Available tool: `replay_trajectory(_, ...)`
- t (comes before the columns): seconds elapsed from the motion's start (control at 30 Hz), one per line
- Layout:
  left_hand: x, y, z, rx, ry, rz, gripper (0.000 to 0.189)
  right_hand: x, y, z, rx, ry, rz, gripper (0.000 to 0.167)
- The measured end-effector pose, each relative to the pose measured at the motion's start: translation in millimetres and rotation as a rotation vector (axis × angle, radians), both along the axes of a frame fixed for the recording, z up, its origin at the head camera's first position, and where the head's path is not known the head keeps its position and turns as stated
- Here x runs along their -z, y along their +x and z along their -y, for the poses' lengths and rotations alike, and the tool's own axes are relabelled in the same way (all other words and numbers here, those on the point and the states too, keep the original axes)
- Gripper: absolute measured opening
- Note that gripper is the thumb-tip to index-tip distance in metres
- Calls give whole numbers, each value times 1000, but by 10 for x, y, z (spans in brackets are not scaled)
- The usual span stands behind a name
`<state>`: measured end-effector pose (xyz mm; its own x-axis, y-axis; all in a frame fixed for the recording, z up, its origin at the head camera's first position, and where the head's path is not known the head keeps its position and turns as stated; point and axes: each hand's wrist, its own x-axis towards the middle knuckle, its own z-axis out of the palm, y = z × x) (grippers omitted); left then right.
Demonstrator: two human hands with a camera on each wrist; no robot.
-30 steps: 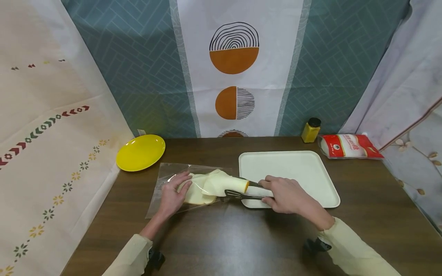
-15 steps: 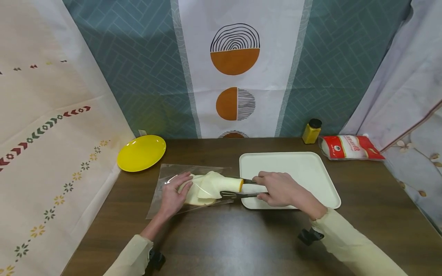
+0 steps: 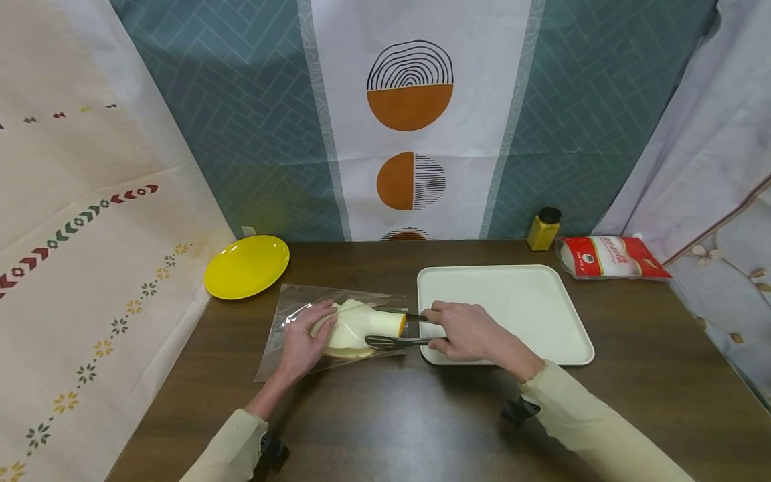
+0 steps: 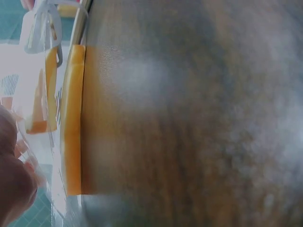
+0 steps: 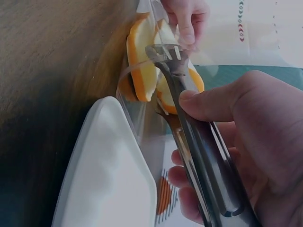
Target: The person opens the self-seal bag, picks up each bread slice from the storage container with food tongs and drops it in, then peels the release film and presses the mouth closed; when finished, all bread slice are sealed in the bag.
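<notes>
A clear plastic bag [image 3: 276, 341] lies on the table with pale, brown-crusted bread slices in it. My left hand [image 3: 306, 338] is at the bag, thumb and fingers pinching its film over the bread. Dark metal tongs [image 3: 394, 343] are gripped in my right hand [image 3: 472, 335], thumb on one arm and fingers round the other. Between the tongs' ends sits a bent bread slice [image 3: 364, 321], its crust edge facing right, inside the bag's mouth. Another bread slice [image 4: 73, 123] lies flat beneath it in the left wrist view. Film partly covers the tong tips.
A white tray [image 3: 530, 294] lies right of the bag, under my right hand. A yellow plate [image 3: 247, 268] leans at the back left. A yellow bottle with a black cap [image 3: 543, 231] and a red-and-white packet [image 3: 614, 257] stand at the back right.
My right hand and the tongs have moved left, carrying the bent bread slice further into the bag. My left hand stays in place at the bag.
</notes>
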<state>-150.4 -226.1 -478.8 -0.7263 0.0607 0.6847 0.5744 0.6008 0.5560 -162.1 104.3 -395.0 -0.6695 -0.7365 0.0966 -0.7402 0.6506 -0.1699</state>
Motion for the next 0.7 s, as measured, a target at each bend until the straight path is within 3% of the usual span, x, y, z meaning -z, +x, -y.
replay_trajectory(0.43,-33,13,-1,9,10,16,23,29,-70,257,-8,43,6,49)
replay_trajectory(0.7,-25,10,2,19,3,-13,22,56,-115,375,-8,60,16,52)
